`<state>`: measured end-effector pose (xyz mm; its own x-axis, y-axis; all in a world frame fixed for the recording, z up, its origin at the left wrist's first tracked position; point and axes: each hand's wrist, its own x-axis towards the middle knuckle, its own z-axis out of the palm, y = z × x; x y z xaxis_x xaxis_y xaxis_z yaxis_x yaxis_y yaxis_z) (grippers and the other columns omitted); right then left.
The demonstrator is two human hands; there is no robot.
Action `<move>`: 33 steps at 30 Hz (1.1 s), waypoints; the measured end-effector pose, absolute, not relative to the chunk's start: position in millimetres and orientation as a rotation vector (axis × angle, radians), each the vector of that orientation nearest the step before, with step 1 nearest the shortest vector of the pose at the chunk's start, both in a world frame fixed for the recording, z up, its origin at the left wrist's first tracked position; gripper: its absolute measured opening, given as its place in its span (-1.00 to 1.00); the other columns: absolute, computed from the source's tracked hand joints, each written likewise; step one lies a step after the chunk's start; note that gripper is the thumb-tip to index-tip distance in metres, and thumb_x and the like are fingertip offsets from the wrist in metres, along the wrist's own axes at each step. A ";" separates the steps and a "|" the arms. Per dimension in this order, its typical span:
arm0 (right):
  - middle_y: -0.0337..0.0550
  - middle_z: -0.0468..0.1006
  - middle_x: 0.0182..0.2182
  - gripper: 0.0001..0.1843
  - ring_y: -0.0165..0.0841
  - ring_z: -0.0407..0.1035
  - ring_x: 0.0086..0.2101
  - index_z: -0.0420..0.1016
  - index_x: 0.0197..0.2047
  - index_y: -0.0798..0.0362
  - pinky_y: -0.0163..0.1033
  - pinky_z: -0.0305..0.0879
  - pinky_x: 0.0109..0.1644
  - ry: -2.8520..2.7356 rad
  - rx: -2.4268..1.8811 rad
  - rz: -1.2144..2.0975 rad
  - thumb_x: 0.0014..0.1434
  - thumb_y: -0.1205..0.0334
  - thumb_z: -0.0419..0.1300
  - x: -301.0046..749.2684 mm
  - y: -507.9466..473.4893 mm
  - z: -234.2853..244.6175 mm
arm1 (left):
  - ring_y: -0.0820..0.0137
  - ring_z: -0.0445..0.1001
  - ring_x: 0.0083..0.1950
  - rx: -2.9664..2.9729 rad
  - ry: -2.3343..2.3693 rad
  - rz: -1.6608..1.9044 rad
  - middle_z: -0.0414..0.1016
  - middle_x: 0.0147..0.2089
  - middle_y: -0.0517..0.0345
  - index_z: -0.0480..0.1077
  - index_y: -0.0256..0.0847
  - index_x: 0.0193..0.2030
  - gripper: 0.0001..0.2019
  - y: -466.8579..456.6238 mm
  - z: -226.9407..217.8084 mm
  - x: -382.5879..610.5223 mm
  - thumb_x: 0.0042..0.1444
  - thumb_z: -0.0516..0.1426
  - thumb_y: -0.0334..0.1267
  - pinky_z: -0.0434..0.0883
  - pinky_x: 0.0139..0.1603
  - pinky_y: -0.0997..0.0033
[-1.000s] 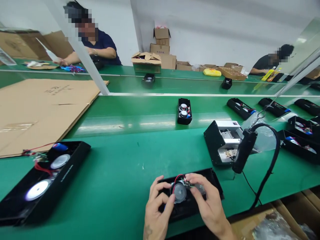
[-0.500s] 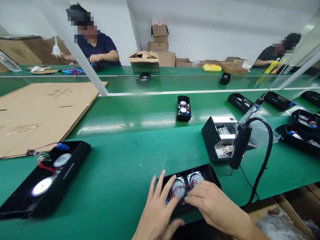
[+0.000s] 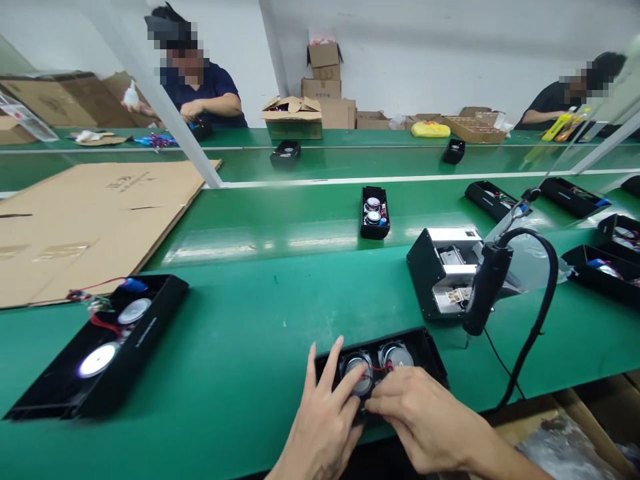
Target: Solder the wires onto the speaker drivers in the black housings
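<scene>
A black speaker housing [image 3: 431, 353] lies at the front edge of the green bench, with two round speakers in it. Red wires run between the left speaker [image 3: 358, 379] and the right speaker [image 3: 396, 355]. My left hand [image 3: 327, 403] lies over the housing's left end, fingers spread, one fingertip on the left speaker. My right hand [image 3: 417, 410] is closed in a pinch low in the housing, close to the left fingertips. Whatever sits between its fingers is hidden.
At left stands another black housing [image 3: 145, 347] with speakers, wires and a blue part. A hanging electric screwdriver [image 3: 487, 290] and a black-and-silver machine [image 3: 425, 273] are right of centre. Cardboard [image 3: 100, 220] covers the far left. Two people work across the bench.
My left fingers have drawn in, one fingertip now on the left speaker and the thumb tucked under. The right hand keeps its pinch nearly in place. The view has shifted slightly.
</scene>
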<state>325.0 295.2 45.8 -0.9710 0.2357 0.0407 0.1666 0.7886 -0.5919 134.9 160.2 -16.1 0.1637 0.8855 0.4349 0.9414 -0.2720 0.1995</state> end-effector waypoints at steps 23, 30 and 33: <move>-0.03 0.75 -0.26 -0.54 -0.06 0.65 -0.22 0.63 0.08 0.02 -0.20 0.17 -0.32 -3.261 -0.577 0.771 0.11 0.13 0.43 257.3 356.1 84.9 | 0.11 0.62 0.12 -2.914 -2.640 -0.775 0.65 0.16 0.19 0.53 -0.15 -0.56 -0.64 260.9 45.9 59.7 -0.14 0.54 -0.01 0.49 0.23 0.18; -0.06 0.75 -0.31 -0.63 -0.07 0.65 -0.24 0.73 -0.14 0.00 -0.20 0.01 -0.39 -3.276 -0.595 0.762 0.02 -0.01 0.50 245.1 369.1 86.9 | 0.39 0.45 -0.19 -3.005 -2.705 -0.859 0.60 -0.04 0.25 0.47 -0.19 -0.58 -0.62 274.6 49.5 53.5 -0.15 0.49 0.00 0.29 -0.28 0.43; -0.10 0.74 -0.36 -0.69 -0.11 0.64 -0.28 0.73 -0.17 -0.01 -0.20 0.01 -0.38 -3.247 -0.585 0.781 0.03 0.05 0.48 246.0 366.5 83.2 | 0.41 0.43 -0.19 -2.985 -2.733 -0.911 0.59 -0.06 0.28 0.44 -0.19 -0.61 -0.59 272.4 47.6 55.1 -0.17 0.50 0.00 0.25 -0.29 0.44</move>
